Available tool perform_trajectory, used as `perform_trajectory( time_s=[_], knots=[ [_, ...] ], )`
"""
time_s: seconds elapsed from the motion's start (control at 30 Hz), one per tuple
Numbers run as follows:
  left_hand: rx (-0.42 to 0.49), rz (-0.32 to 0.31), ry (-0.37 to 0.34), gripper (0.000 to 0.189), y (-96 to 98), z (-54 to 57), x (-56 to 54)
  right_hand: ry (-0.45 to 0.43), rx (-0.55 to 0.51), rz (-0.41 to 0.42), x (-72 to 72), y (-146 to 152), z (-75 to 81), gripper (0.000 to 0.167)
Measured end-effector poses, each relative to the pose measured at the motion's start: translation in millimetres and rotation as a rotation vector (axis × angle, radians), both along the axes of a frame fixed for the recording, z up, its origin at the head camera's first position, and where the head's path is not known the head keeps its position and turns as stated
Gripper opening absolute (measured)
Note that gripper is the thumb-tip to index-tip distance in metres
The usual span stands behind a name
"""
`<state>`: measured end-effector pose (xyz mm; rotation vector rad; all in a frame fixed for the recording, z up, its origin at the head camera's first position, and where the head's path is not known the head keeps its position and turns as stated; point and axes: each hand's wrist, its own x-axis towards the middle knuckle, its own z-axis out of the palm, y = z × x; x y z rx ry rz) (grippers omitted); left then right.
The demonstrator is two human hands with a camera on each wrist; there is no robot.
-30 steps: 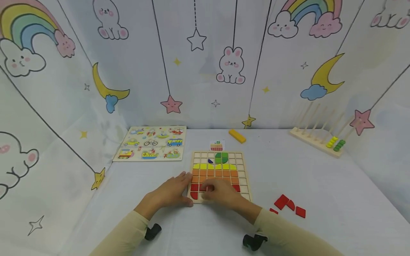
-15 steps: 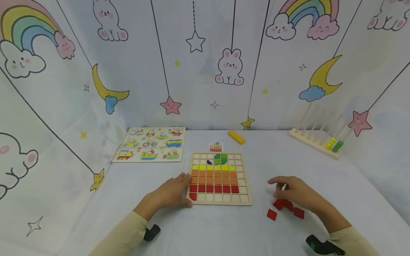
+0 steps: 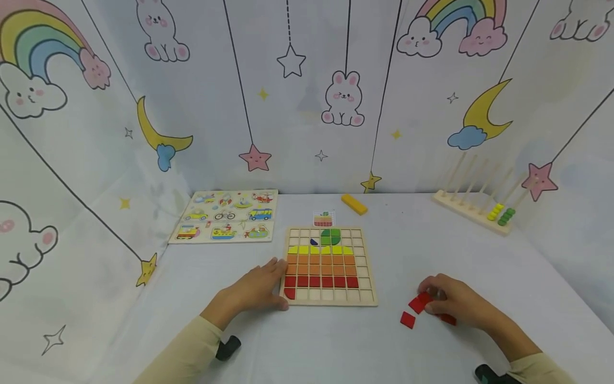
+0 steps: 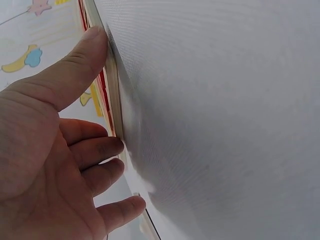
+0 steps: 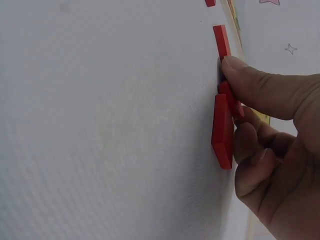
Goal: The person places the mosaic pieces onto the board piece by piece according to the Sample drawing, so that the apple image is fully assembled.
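A wooden grid board (image 3: 369, 296) lies in the middle of the table, filled with rows of red, orange and yellow tiles and a green patch above. My left hand (image 3: 254, 288) rests against the board's left edge, fingers extended; in the left wrist view its thumb (image 4: 82, 62) and fingertips meet the wooden side. To the right, my right hand (image 3: 455, 301) reaches down over a few loose red tiles (image 3: 416, 305). In the right wrist view, thumb and curled fingers pinch a tilted red rounded tile (image 5: 230, 97), with a thick red square tile (image 5: 222, 132) beside it.
A small picture card (image 3: 324, 218) lies behind the board, and a yellow block (image 3: 354, 204) sits to its right. At the back left lies a vehicle puzzle board (image 3: 225, 217). A wooden peg rack (image 3: 472, 213) with yellow and green beads stands back right.
My right hand left the board, where the upper red row now shows full, and came right and down to the loose tiles. My left hand stays at the board's edge.
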<state>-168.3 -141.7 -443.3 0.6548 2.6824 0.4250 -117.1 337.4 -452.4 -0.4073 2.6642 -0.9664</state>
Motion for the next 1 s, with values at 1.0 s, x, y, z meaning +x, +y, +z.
perform_trajectory(
  time_s=[1.0],
  knots=[
    [0.008, 0.014, -0.001, 0.1, 0.4, -1.5, 0.2, -0.168, -0.595, -0.385, -22.0, -52.8, 12.2, 0.059]
  ],
)
